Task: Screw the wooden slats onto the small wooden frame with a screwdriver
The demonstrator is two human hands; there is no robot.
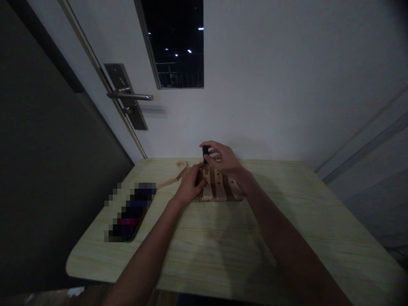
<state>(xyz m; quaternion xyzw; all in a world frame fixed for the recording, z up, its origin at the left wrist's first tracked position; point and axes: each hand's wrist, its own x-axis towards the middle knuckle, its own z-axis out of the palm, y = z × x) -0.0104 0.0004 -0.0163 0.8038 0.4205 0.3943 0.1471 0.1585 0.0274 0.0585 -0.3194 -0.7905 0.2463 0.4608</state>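
A small rack of light wooden slats (219, 187) with holes lies on the pale wooden table (223, 246) near its far edge. My left hand (188, 185) rests on the slats' left side, its fingers curled down against the wood. My right hand (223, 159) is raised just above the slats' far end, pinching a small dark handle (205, 152) that stands upright over the wood; what sits below the handle is hidden by the fingers.
A curved wooden strip (174, 176) lies on the table left of the slats. A dark flat device (132, 212), blurred out, sits near the table's left edge. Behind the table stand a white wall and a door with a metal lever handle (129, 97).
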